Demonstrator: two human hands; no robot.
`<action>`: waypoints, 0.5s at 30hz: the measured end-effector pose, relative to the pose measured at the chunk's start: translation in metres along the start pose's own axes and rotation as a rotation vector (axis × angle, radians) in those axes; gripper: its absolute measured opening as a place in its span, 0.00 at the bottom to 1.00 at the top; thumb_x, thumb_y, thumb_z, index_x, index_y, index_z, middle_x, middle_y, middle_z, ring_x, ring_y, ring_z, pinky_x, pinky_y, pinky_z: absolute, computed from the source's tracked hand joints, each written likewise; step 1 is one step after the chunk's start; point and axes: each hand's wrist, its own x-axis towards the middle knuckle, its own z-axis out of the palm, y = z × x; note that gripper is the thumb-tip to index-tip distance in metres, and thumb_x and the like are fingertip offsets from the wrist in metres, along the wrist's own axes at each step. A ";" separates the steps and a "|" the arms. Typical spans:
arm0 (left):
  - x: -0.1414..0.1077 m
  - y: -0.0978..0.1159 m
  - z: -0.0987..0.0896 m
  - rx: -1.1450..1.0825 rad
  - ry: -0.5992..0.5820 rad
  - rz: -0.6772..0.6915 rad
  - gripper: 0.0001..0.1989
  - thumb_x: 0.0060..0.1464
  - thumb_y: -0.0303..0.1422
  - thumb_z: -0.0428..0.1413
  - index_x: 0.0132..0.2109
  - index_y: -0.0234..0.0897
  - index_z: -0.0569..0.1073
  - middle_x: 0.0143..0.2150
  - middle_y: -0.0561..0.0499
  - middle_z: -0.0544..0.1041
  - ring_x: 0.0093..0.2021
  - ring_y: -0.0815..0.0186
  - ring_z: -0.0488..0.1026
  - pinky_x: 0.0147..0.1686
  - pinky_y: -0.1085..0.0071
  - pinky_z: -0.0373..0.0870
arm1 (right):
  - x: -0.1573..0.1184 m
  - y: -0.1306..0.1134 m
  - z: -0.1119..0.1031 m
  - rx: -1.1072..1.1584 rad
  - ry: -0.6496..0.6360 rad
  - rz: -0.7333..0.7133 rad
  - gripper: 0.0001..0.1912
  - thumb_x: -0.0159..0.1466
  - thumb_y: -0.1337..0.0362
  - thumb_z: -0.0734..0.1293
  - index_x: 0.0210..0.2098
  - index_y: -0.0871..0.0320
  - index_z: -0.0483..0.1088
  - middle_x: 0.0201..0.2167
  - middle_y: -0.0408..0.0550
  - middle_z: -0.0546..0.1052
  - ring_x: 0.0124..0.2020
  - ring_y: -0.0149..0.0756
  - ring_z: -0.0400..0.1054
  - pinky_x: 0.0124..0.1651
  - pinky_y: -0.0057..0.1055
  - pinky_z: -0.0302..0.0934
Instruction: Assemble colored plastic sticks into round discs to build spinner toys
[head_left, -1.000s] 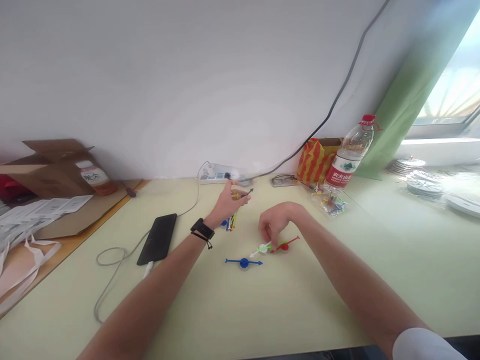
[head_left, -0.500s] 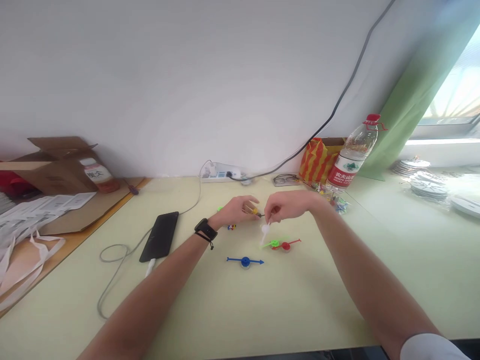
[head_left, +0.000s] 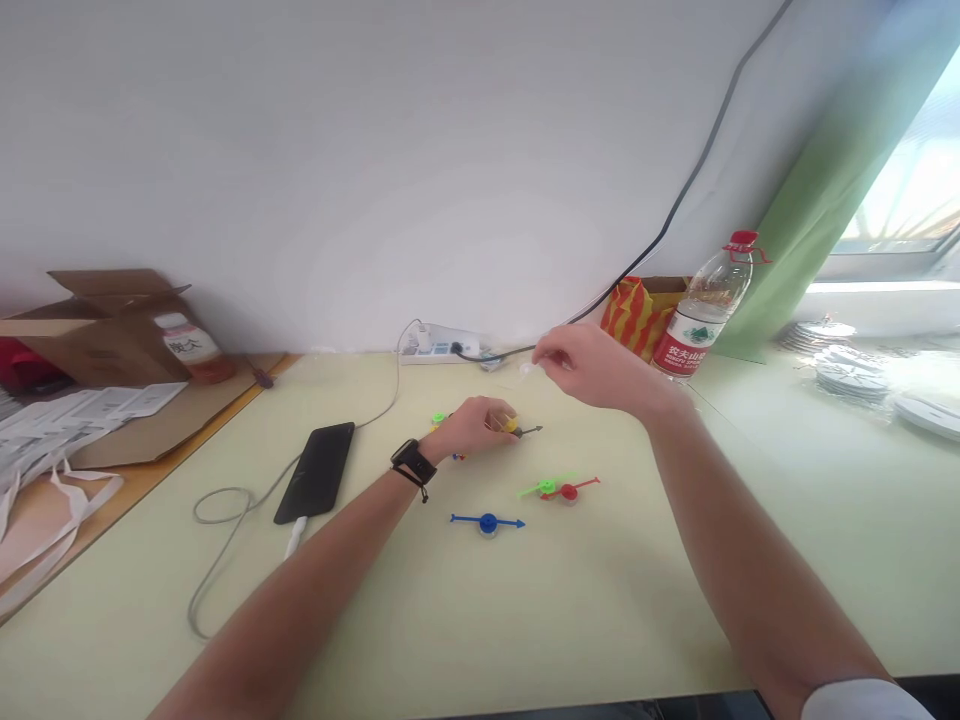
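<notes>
My left hand rests low over the table, its fingers curled round a yellow arrow spinner. A black arrow spinner pokes out beside the fingertips. Raised above the table's far part, my right hand pinches a white arrow spinner, partly hidden by the fingers. Closer to me lie a green arrow spinner, a red arrow spinner touching or very near it, and a blue arrow spinner. Small coloured pieces are partly covered by my left hand.
A black phone with its charging cable lies left of my forearm. At the wall sits a power strip. A large water bottle and striped bag stand right; a cardboard box is far left.
My right hand has lifted up and away from the green spinner, carrying the white one. My left fingers have drawn in around the yellow spinner; the black arrow now shows more.
</notes>
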 end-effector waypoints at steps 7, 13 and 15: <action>0.002 0.000 -0.002 0.030 -0.005 0.029 0.19 0.46 0.43 0.68 0.44 0.38 0.82 0.27 0.54 0.75 0.29 0.66 0.70 0.29 0.70 0.66 | 0.009 0.003 0.017 -0.029 -0.128 0.072 0.08 0.64 0.70 0.63 0.38 0.57 0.73 0.34 0.49 0.78 0.33 0.36 0.68 0.34 0.30 0.55; 0.002 -0.002 -0.002 0.042 -0.001 0.051 0.21 0.47 0.42 0.67 0.47 0.38 0.82 0.34 0.49 0.81 0.34 0.61 0.77 0.35 0.67 0.73 | 0.008 0.000 0.015 -0.005 -0.230 0.084 0.07 0.62 0.70 0.63 0.35 0.58 0.74 0.33 0.48 0.77 0.32 0.35 0.66 0.33 0.30 0.55; 0.002 -0.003 -0.002 0.042 -0.008 0.048 0.21 0.48 0.42 0.67 0.48 0.38 0.82 0.38 0.47 0.83 0.36 0.59 0.79 0.37 0.66 0.74 | 0.007 -0.001 0.014 -0.016 -0.250 0.106 0.07 0.63 0.69 0.63 0.34 0.58 0.74 0.33 0.48 0.77 0.32 0.35 0.66 0.33 0.30 0.54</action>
